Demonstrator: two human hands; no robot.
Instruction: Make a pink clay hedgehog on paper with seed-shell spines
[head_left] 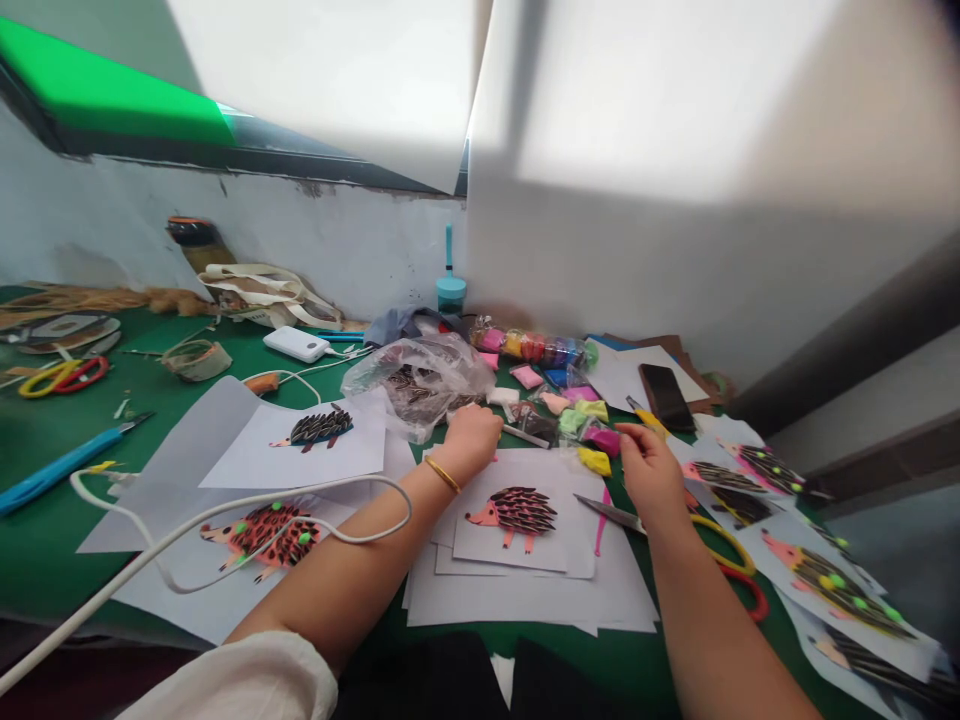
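My left hand (474, 440) is closed, fingers curled down beside a small pink bit and a grey stick-like tool (526, 436); what it holds, if anything, is hidden. My right hand (651, 468) is pinched at the edge of a magenta clay packet (602, 438); I cannot make out what lies between the fingertips. Between my forearms, a hedgehog picture (523, 512) with a pink clay body and dark seed spines lies on stacked white paper (525, 605). Scissors (619, 515) with yellow and red handles pass under my right wrist, crossing a thin pink clay strip (601, 525).
Several coloured clay packets (574, 422) and a clear bag of seeds (420, 385) lie behind my hands. A white cable (247, 503) arches over my left forearm. Finished hedgehog sheets (832, 585) overlap at right, near a phone (665, 395). A blue cutter (67, 470) lies left.
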